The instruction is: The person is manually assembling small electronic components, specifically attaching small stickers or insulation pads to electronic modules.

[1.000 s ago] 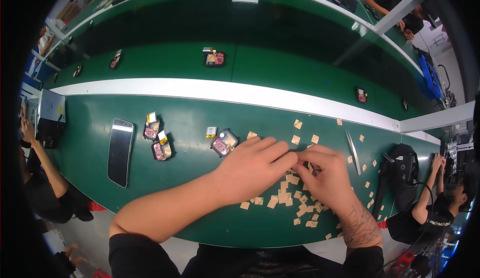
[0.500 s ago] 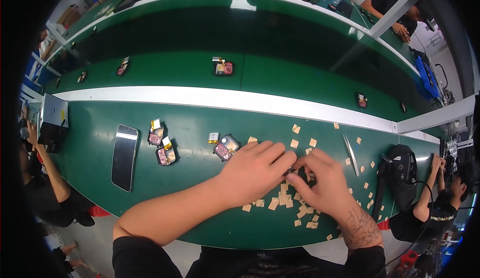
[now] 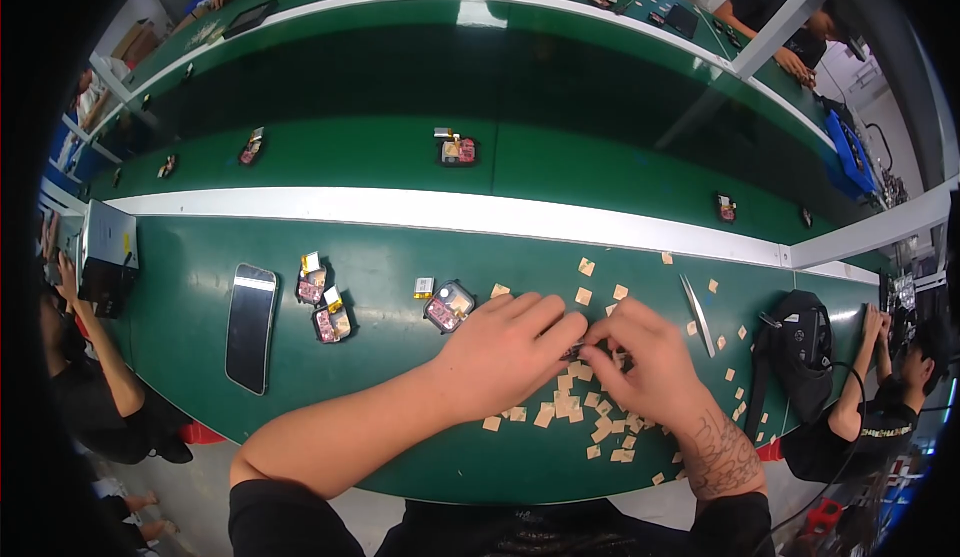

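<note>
My left hand (image 3: 505, 347) and my right hand (image 3: 645, 357) meet over the green table, fingers pinched around a small dark part (image 3: 572, 353) that they mostly hide. Beside my left fingers lies an open dark device housing (image 3: 449, 306) with a pinkish circuit board, its small silver battery (image 3: 424, 288) next to it. Two similar housings (image 3: 334, 321) with batteries rest further left, close together. Many small tan square pads (image 3: 566, 405) are scattered under and around my right hand. To its right lie metal tweezers (image 3: 699, 315).
A smartphone (image 3: 250, 329) lies at left, a black bag (image 3: 797, 347) at right. Beyond a white rail (image 3: 450, 209), a green belt carries spaced-out housings (image 3: 457, 150). Metal posts stand at right. Other people sit at both sides and across, near a blue bin (image 3: 850, 155).
The view has tilted slightly. Housings on the belt have shifted a little to the right. Both hands stay together on the small part, with slight finger movement.
</note>
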A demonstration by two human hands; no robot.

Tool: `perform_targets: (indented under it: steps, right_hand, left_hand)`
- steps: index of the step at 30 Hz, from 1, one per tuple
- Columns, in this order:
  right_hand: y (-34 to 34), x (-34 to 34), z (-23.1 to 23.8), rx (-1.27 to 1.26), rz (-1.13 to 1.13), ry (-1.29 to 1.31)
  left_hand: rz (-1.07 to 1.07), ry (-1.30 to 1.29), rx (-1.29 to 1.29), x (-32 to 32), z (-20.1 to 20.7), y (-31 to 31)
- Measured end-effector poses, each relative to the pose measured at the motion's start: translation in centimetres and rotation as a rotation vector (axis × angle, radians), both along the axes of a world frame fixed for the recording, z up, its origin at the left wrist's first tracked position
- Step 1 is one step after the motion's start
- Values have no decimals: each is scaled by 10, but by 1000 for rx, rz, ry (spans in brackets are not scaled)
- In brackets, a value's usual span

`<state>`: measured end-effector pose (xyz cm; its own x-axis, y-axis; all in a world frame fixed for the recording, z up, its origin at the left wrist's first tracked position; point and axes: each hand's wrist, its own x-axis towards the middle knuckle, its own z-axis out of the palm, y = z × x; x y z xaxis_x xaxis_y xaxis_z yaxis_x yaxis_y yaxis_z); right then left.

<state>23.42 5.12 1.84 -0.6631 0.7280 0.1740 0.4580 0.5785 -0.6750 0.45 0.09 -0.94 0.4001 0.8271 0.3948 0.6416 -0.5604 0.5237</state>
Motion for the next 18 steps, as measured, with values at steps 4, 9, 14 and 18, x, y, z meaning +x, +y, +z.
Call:
perform_targets:
  steps: [4, 9, 14, 18]
  right_hand:
    - [-3, 3, -4, -20, 79, -121]
    - [-1, 3, 1, 63, 95, -130]
    - [-3, 6, -1, 103, 77, -157]
    - [-2, 4, -2, 118, 119, -133]
  left_hand:
    - [-11, 19, -8, 0, 2, 1]
    - [-1, 14, -3, 0, 2, 0]
    - [-7, 13, -6, 0, 0, 0]
    - [-8, 23, -3, 0, 1, 0]
